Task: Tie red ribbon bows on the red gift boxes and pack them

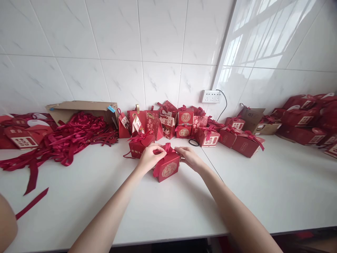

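Note:
A small red gift box [168,169] with a round gold emblem stands on the white table in front of me. On its top sits a red ribbon bow [167,149], and one ribbon end hangs down the left side. My left hand [152,156] pinches the ribbon at the bow's left. At the right of the bow, my right hand [190,157] is closed with thumb and finger on the ribbon; its other fingers curl behind the box. Just behind my left hand is another red box [139,144] with a bow.
A heap of red ribbons [76,140] spills from a cardboard box [79,104] at the left. Several red gift boxes [185,123] line the wall. More boxes pile up at the right [302,116]. A power strip [211,96] hangs on the tiles. Someone's arm [7,225] shows at lower left.

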A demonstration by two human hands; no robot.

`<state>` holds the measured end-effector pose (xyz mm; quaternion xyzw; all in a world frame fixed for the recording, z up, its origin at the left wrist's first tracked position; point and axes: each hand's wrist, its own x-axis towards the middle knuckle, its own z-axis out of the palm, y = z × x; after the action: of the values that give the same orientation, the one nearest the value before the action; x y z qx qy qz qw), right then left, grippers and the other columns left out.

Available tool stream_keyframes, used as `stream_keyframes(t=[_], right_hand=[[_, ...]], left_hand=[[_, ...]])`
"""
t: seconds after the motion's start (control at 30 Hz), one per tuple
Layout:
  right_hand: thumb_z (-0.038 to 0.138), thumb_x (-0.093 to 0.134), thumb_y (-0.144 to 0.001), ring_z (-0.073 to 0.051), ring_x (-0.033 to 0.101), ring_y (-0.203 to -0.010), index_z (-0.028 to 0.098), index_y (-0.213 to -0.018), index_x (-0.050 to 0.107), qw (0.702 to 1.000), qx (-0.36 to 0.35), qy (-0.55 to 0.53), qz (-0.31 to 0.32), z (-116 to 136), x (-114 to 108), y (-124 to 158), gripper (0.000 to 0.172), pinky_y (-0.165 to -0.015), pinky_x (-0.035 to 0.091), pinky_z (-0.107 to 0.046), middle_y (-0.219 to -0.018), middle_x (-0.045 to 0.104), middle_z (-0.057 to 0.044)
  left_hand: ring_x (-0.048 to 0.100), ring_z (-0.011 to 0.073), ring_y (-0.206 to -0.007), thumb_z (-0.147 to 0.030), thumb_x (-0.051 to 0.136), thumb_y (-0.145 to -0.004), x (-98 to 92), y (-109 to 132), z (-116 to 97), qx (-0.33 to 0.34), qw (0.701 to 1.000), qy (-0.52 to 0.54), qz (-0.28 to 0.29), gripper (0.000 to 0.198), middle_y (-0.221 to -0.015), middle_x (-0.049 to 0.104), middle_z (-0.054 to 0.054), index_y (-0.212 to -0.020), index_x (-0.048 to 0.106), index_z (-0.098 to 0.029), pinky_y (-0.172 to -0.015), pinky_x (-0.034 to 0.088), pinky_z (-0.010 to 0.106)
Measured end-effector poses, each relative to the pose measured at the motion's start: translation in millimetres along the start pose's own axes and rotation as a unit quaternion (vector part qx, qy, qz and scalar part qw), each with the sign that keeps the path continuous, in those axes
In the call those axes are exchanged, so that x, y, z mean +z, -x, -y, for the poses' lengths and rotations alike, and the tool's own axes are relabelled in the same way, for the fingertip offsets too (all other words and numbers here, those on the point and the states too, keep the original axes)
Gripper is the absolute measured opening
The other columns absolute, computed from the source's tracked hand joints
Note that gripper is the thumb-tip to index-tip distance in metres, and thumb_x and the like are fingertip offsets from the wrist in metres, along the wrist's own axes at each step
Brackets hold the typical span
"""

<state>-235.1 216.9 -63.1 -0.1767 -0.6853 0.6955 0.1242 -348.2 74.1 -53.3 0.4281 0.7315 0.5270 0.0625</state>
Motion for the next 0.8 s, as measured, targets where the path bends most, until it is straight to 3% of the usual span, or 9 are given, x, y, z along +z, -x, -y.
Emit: stream_keyframes(t=[0.13,0.43,0.6,0.7,0.8], right_hand=[[0.045,0.066,-0.066,-0.007,0.038,-0.050,0.018,-0.058,0.046,0.999,-0.031,-0.007,0.041,2.2,-6.5,2.5,0.035,-0.053,0.033,-0.024,-0.054,0.042,0.006],[0.036,0.061,-0.066,-0.007,0.028,-0.049,0.018,-0.052,0.040,0.993,-0.051,0.038,0.103,5.4,-27.7,2.7,0.031,-0.052,0.024,-0.025,-0.050,0.032,0.008],[0.032,0.061,-0.063,-0.005,0.024,-0.047,0.019,-0.047,0.035,0.989,-0.031,0.064,0.132,12.6,-37.2,11.2,0.033,-0.051,0.022,-0.025,-0.048,0.029,0.009],[0.040,0.067,-0.064,-0.006,0.030,-0.047,0.017,-0.050,0.044,0.978,0.008,0.138,0.154,16.1,-48.9,14.9,0.036,-0.050,0.025,-0.025,-0.047,0.037,0.007],[0.059,0.065,-0.064,-0.010,0.043,-0.053,0.015,-0.063,0.055,0.973,-0.002,0.225,0.051,18.2,-52.8,14.9,0.045,-0.052,0.034,-0.026,-0.057,0.050,0.001]], left_hand=[[0.060,0.0231,-0.098,-0.029,0.064,-0.065,0.4,-0.4,2.8,0.008,1.000,-0.001,-0.002,0.009,-0.097,0.064,0.007,-0.063,0.064,-0.020,-0.094,0.043,0.040],[0.059,0.0243,-0.101,-0.028,0.064,-0.065,0.0,-0.2,2.5,0.003,1.000,-0.012,-0.003,0.008,-0.097,0.065,0.006,-0.063,0.065,-0.021,-0.095,0.042,0.040],[0.059,0.0241,-0.103,-0.026,0.064,-0.065,-0.9,0.6,1.0,-0.008,1.000,-0.003,-0.003,0.006,-0.101,0.064,0.007,-0.064,0.065,-0.020,-0.095,0.042,0.039],[0.058,0.0238,-0.103,-0.026,0.064,-0.066,-0.5,1.4,0.0,-0.011,1.000,-0.003,-0.002,0.006,-0.101,0.064,0.006,-0.064,0.065,-0.020,-0.096,0.041,0.039],[0.058,0.0239,-0.102,-0.027,0.063,-0.067,3.7,3.6,-2.2,-0.007,1.000,0.011,0.008,0.007,-0.100,0.064,0.006,-0.065,0.063,-0.020,-0.094,0.042,0.039]])
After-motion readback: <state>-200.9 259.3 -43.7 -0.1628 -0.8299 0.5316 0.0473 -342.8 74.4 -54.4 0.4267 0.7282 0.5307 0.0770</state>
